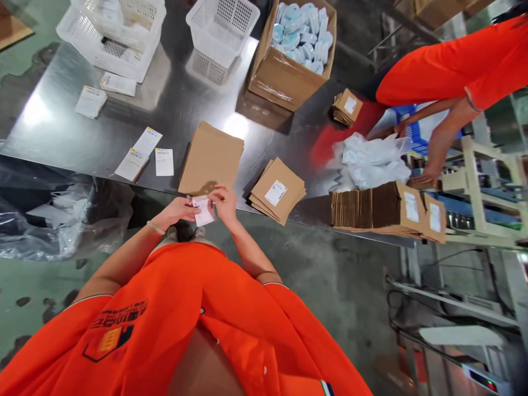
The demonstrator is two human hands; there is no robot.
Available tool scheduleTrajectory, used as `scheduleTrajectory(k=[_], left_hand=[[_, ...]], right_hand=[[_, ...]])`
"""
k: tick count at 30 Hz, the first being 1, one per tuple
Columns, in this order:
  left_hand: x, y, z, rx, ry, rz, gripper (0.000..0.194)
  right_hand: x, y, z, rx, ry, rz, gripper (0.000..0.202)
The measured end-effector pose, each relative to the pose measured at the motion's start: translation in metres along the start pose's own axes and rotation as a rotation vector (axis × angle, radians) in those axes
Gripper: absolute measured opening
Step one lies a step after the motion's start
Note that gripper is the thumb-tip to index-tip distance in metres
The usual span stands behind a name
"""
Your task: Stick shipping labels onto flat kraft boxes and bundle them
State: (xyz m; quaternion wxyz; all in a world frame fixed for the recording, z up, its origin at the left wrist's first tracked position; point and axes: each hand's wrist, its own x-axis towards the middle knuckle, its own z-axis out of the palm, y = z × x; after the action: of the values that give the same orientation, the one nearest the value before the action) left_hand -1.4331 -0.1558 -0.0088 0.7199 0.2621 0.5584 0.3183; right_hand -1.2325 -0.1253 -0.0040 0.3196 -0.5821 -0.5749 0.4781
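Just in front of the plain cardboard stack [212,159], at the near edge of the metal tabletop [193,102], a small printed slip [204,212] is held up. The left grip [180,210] is clamped on the slip's left side, thumb against fingers. The right grip [225,204] is at the slip's right edge with bent fingers; I cannot tell whether it is closed on the paper.

To the left of the plain cardboard stack lie 3 groups of white labels [164,163], 2 of them overlapping. Beyond it, toward the far left, is a white basket [142,69], and behind it another basket [223,36]. Behind it and to the right stands a carton [284,82] filled with round packets [303,33]. Just right of the stack are labelled mailers [278,190], fanned out; well to its right, a co-worker's arm [443,137] reaches past plastic bags [373,165].
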Motion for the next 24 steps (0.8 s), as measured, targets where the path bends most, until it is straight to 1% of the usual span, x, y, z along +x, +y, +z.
scheduleTrajectory(k=[2,4,6,8,10,12,14,15,16,18,19,20,21,22,23,24], left_hand=[[0.000,-0.005,-0.004,0.019,-0.088,-0.137,0.056],[0.001,-0.012,-0.005,0.010,-0.112,-0.223,0.051],[0.001,-0.022,-0.002,-0.026,-0.099,-0.245,0.049],[0.000,-0.033,0.000,-0.041,-0.077,-0.256,0.051],[-0.004,-0.047,-0.004,-0.014,-0.067,-0.277,0.057],[-0.011,-0.060,-0.014,0.088,-0.029,-0.260,0.065],[-0.019,-0.067,-0.029,0.249,0.073,-0.165,0.065],[-0.023,-0.067,-0.035,0.327,0.133,-0.099,0.060],[-0.025,-0.064,-0.040,0.389,0.180,-0.037,0.053],[-0.027,-0.050,-0.046,0.448,0.212,0.083,0.040],[-0.025,-0.040,-0.045,0.448,0.214,0.151,0.031],[-0.023,-0.028,-0.043,0.446,0.222,0.224,0.022],[-0.019,-0.016,-0.040,0.445,0.244,0.285,0.022],[-0.014,-0.005,-0.037,0.452,0.283,0.325,0.036],[-0.008,0.004,-0.033,0.468,0.333,0.340,0.050],[-0.003,0.012,-0.028,0.492,0.380,0.330,0.060]], right_hand=[[0.027,-0.002,-0.010,-0.080,0.106,-0.039,0.010],[0.064,-0.005,-0.019,-0.154,0.199,-0.047,0.009],[0.101,-0.005,-0.024,-0.219,0.241,-0.034,0.007],[0.127,-0.005,-0.024,-0.286,0.246,-0.008,0.006],[0.137,-0.004,-0.021,-0.366,0.247,0.032,0.012],[0.133,-0.005,-0.015,-0.452,0.277,0.045,0.031],[0.120,-0.007,-0.004,-0.532,0.298,-0.025,0.054],[0.113,-0.008,0.004,-0.568,0.274,-0.089,0.062],[0.106,-0.010,0.013,-0.606,0.221,-0.156,0.068],[0.095,-0.011,0.030,-0.675,0.061,-0.258,0.072],[0.093,-0.011,0.036,-0.702,-0.008,-0.276,0.072],[0.092,-0.010,0.038,-0.723,-0.045,-0.269,0.072],[0.093,-0.007,0.035,-0.733,-0.042,-0.238,0.071],[0.094,-0.003,0.029,-0.734,-0.002,-0.188,0.070],[0.096,0.002,0.020,-0.727,0.068,-0.125,0.070],[0.096,0.008,0.008,-0.713,0.156,-0.058,0.069]])
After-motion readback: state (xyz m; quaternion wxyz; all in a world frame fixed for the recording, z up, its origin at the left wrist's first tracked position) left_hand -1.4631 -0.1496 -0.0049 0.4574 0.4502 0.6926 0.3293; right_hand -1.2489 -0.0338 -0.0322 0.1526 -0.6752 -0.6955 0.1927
